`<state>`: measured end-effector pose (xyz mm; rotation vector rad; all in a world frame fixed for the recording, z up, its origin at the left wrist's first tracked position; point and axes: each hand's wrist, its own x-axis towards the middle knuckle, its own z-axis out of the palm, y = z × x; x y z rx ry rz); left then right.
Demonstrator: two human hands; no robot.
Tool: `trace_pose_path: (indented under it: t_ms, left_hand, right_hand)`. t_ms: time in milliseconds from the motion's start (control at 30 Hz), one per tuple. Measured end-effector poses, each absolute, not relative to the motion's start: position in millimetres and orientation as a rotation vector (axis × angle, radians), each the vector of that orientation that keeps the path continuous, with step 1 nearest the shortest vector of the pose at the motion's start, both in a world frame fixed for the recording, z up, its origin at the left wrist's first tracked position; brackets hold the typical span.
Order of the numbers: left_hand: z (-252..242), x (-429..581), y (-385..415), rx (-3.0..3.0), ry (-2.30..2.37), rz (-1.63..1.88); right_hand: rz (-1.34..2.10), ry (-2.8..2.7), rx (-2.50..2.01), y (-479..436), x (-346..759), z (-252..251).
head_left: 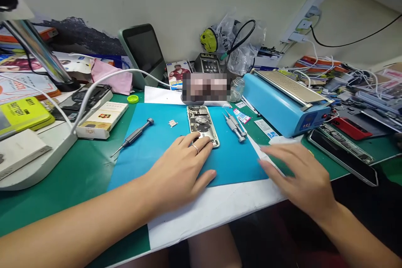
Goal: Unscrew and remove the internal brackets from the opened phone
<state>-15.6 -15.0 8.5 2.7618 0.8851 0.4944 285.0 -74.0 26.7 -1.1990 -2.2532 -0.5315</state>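
An opened phone (203, 122) with its inner parts showing lies on a blue mat (160, 150). My left hand (180, 167), a ring on one finger, rests with its fingertips on the phone's near end, fingers stretched out. Over the mat's right edge is my right hand (298, 173), slightly blurred, thumb and fingers apart and nothing between them. A screwdriver (135, 135) lies on the left of the mat; two more screwdrivers (235, 126) lie together right of the phone. A small metal piece (172, 123) sits left of the phone.
A blue heating plate machine (276, 104) stands at the right, with phones (342, 157) beside it. A white lamp base with a curved cable (40, 163) and a small box (102, 120) are at the left. A screen device (143, 54) and a glass jar (238, 88) stand behind.
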Motion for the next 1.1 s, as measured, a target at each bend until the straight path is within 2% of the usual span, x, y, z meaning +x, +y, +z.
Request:
trace_pose_path:
  t_ms: [133,367,1100]
  left_hand:
    - [7.2,-15.0,-15.7,2.766,0.895,0.471]
    - [6.0,-15.1,-15.9,2.768,0.911,0.445]
    - [9.8,-16.6,-14.3,2.778,0.891,0.432]
  right_hand:
    - [-0.359,-2.256,-1.366,-37.0,275.9,25.6]
    - [-0.157,-2.205,-1.405,-30.5,280.8,12.2]
    - [-0.010,-2.300,-1.307,-27.9,275.2,14.2]
